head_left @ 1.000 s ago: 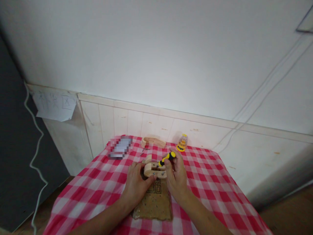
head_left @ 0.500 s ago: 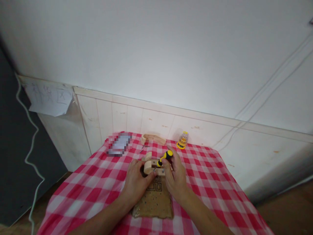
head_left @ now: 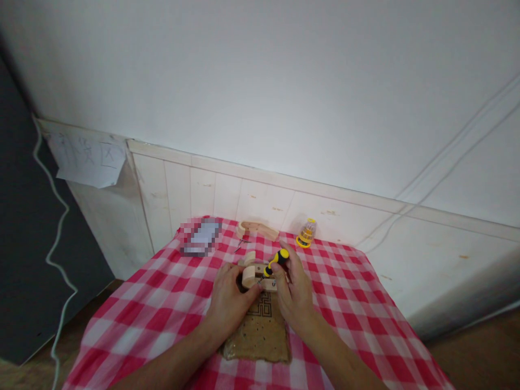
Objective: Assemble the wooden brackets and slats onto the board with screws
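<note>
My right hand [head_left: 297, 284] grips a yellow-and-black screwdriver [head_left: 277, 261], tilted with its tip down toward the near wooden piece. My left hand [head_left: 231, 292] is closed around the left end of that pale curved wooden piece [head_left: 249, 277], its thumb near the screwdriver tip. A small metal screw or hook [head_left: 274, 283] shows in the wood beside my right fingers. A second similar wooden piece [head_left: 250, 257] lies just behind. Both rest over a brown board [head_left: 260, 338] with a black line pattern and small holes. My fingers hide parts of the wood.
A red-and-white checked cloth [head_left: 345, 303] covers the table. Toward the wall lie another curved wooden piece [head_left: 260, 229], a few loose screws [head_left: 242, 242], and a pixelated flat object [head_left: 202, 237]. A clear-and-yellow bit holder [head_left: 307, 233] stands at the back right.
The view has shifted slightly, so everything sits a little to the right. The screwdriver's shaft now shows more between its handle and the wood. Both hands keep their holds.
</note>
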Demonstrator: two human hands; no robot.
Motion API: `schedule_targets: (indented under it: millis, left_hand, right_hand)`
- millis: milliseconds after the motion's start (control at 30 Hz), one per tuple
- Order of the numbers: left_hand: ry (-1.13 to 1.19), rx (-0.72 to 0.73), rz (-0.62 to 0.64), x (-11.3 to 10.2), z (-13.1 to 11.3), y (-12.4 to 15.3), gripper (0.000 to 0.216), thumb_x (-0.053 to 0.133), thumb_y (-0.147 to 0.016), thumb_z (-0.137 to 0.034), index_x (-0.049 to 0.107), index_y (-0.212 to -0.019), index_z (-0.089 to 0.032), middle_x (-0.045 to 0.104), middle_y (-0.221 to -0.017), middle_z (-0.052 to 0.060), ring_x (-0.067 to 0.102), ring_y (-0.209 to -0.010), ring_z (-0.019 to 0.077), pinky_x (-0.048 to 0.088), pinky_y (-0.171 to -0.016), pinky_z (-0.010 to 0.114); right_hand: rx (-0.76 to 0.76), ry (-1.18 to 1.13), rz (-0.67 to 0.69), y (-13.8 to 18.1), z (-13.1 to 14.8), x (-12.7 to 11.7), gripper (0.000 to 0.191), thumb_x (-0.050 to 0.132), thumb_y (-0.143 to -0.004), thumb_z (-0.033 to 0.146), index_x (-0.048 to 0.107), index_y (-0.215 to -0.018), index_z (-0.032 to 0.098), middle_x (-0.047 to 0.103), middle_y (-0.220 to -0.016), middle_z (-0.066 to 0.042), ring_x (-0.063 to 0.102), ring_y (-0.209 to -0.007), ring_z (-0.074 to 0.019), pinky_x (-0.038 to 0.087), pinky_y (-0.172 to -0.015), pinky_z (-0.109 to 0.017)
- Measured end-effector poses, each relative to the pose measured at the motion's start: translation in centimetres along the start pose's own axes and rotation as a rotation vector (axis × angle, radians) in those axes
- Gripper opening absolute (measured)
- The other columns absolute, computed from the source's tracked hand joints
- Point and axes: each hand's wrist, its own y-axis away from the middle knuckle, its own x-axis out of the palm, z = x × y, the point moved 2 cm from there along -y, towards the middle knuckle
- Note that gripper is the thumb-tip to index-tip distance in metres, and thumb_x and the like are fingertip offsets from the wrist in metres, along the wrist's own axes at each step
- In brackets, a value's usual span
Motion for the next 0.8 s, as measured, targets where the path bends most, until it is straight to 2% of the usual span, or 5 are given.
schedule_targets:
  millis: [100, 300, 567, 667, 800]
  left_hand:
    - [0.007, -0.001, 0.006, -0.1, -0.2, 0.0, 0.028, 0.074, -0.078, -0.038, 0.072, -0.096, -0.017, 0.063, -0.096, 0.006, 0.058, -0.097, 0.0274, 0.045, -0.088, 0.04]
    - [-0.013, 0.0, -0.001, -0.1, 0.0, 0.1, 0.026, 0.076, -0.076, -0.036, 0.071, -0.093, -0.016, 0.062, -0.096, 0.007, 0.058, -0.098, 0.028, 0.045, -0.089, 0.041]
    - [0.119, -0.037, -0.02, -0.2, 0.8, 0.5, 0.035, 0.074, -0.074, -0.027, 0.066, -0.107, -0.017, 0.069, -0.106, 0.008, 0.062, -0.1, 0.0267, 0.047, -0.088, 0.038]
    - [0.126, -0.037, -0.02, -0.3, 0.9, 0.6, 0.032, 0.071, -0.076, -0.028, 0.065, -0.105, -0.017, 0.07, -0.104, 0.008, 0.063, -0.097, 0.0263, 0.048, -0.085, 0.037]
    - [0.113, -0.007, -0.026, -0.4, 0.7, 0.6, 0.027, 0.069, -0.077, -0.029, 0.066, -0.101, -0.017, 0.071, -0.1, 0.008, 0.063, -0.094, 0.026, 0.047, -0.083, 0.037]
  right_hand:
    - [0.003, 0.012, 0.0, 0.0, -0.2, 0.0, 0.039, 0.053, -0.102, 0.038, 0.056, -0.139, 0.027, 0.068, -0.09, -0.006, 0.069, -0.096, -0.0273, 0.057, -0.083, -0.044]
    - [0.015, 0.005, 0.014, -0.5, -0.3, 0.0, 0.039, 0.052, -0.102, 0.038, 0.055, -0.14, 0.027, 0.072, -0.105, -0.009, 0.069, -0.093, -0.0254, 0.058, -0.079, -0.04]
    - [0.077, -0.054, 0.085, -2.0, 1.0, -0.3, 0.035, 0.056, -0.099, 0.035, 0.059, -0.133, 0.027, 0.075, -0.098, -0.006, 0.072, -0.083, -0.0223, 0.059, -0.073, -0.034]
    - [0.083, -0.047, 0.134, -2.6, 1.5, -0.6, 0.034, 0.057, -0.098, 0.031, 0.059, -0.132, 0.025, 0.075, -0.095, -0.004, 0.071, -0.079, -0.0209, 0.058, -0.07, -0.033]
    - [0.105, -0.025, 0.187, -3.2, 1.4, -0.9, 0.03, 0.057, -0.096, 0.029, 0.062, -0.125, 0.023, 0.074, -0.097, -0.005, 0.071, -0.084, -0.0218, 0.059, -0.074, -0.036]
